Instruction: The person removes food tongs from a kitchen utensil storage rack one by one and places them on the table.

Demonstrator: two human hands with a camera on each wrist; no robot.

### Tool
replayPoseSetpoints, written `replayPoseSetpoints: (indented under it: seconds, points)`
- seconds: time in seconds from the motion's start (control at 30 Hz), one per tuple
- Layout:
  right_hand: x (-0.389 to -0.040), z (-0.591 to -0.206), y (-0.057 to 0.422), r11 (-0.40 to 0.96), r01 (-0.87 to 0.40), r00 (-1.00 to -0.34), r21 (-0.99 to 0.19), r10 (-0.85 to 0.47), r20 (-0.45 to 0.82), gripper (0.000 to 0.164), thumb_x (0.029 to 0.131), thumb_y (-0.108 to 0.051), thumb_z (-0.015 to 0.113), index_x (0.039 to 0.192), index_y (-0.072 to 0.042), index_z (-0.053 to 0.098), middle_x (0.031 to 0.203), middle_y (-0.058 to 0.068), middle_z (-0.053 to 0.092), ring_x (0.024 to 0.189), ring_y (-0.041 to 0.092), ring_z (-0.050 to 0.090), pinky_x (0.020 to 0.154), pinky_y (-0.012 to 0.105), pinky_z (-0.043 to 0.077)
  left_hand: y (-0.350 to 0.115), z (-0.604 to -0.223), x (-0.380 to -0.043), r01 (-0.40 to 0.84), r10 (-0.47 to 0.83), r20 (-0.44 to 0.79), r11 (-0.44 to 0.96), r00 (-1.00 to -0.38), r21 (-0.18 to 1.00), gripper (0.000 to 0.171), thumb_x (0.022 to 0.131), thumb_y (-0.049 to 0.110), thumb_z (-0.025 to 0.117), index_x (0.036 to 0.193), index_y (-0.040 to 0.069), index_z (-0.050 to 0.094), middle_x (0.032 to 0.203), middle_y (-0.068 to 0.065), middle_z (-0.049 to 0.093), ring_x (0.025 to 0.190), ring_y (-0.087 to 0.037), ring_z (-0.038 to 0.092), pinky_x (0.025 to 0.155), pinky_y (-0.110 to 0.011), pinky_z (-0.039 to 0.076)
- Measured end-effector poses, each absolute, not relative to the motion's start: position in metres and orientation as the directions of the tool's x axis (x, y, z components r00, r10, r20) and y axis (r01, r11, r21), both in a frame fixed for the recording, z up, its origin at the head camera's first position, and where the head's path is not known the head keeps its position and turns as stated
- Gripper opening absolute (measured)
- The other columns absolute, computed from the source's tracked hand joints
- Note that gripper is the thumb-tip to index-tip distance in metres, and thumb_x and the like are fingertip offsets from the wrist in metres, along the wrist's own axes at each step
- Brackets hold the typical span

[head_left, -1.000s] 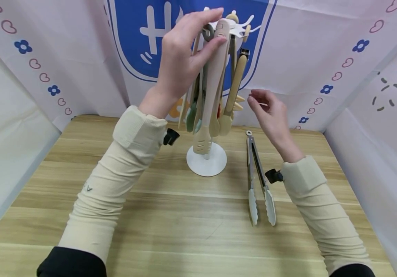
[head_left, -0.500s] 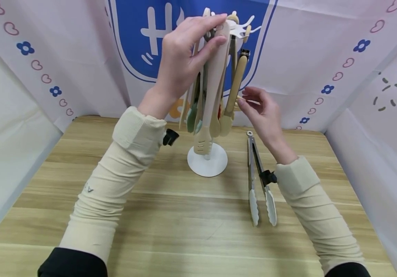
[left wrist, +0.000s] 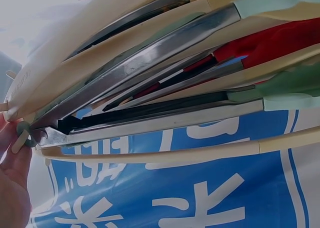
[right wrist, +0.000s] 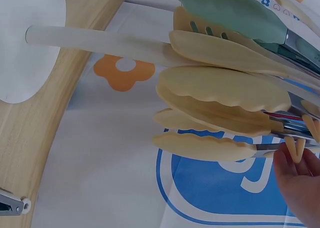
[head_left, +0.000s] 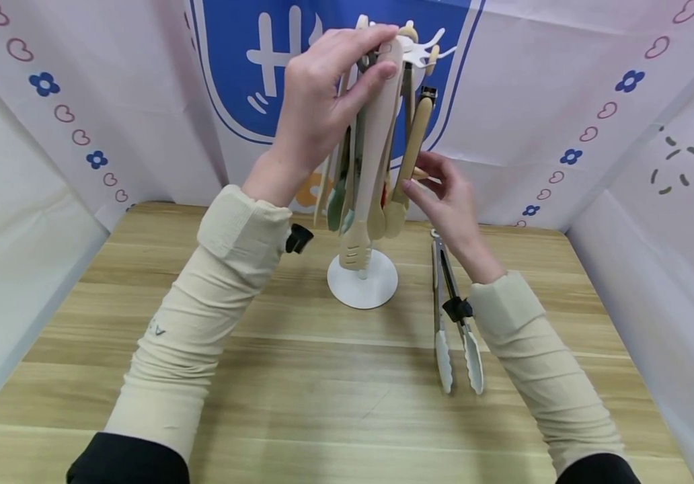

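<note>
A white utensil stand (head_left: pixel 336 286) bears several hanging kitchen utensils. My left hand (head_left: pixel 319 101) grips its top, with thumb and fingers over the handle end of a pale slotted spatula (head_left: pixel 377 141). In the left wrist view those fingers (left wrist: pixel 17 163) pinch beside the ring of steel tongs (left wrist: pixel 150 53) with green tips. My right hand (head_left: pixel 452 202) reaches to beige-tipped tongs (head_left: pixel 416 138) on the stand's right side, thumb against one arm. The right wrist view has its fingers (right wrist: pixel 287 170) at the steel part above the scalloped heads (right wrist: pixel 205 146), beside beige prongs (right wrist: pixel 296 149).
Another pair of tongs (head_left: pixel 442 356) with pale scalloped tips lies spread on the wooden table (head_left: pixel 298 403), beneath the right wrist. A white cloth with a blue printed emblem (head_left: pixel 226 74) hangs close behind the stand. White side walls (head_left: pixel 14 202) border the table.
My right hand has moved left from beside the stand to the hanging beige-tipped tongs, its thumb now on their arm. The left hand has stayed at the stand's top.
</note>
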State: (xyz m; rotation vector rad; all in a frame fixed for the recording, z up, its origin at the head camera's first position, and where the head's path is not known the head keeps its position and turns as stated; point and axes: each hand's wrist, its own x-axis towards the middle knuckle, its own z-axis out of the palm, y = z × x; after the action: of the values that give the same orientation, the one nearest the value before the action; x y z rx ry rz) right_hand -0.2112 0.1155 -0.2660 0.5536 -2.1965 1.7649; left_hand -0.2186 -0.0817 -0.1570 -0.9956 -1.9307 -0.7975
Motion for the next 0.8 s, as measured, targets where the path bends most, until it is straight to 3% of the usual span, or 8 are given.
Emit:
replayPoseSetpoints:
  seconds: [0.8]
  points:
    - [-0.2107,-0.2694,0.1107,0.113,-0.473,-0.88,-0.874,-0.102,0.463,0.041,0.085,-0.004,0.061,0.122,0.005,0.048,0.114,0.014,0.053,0.103,0.017,0.051,0.085,0.025,0.048,-0.0816,-0.1575,-0.2187,0.861,0.344,0.868,0.482,-0.36,0.166,0.035,0.091,0.02,0.055,0.12,0.0,0.057,0.115,-0.009,0.062,0.108,-0.014,0.052,0.091,-0.015,0.038]
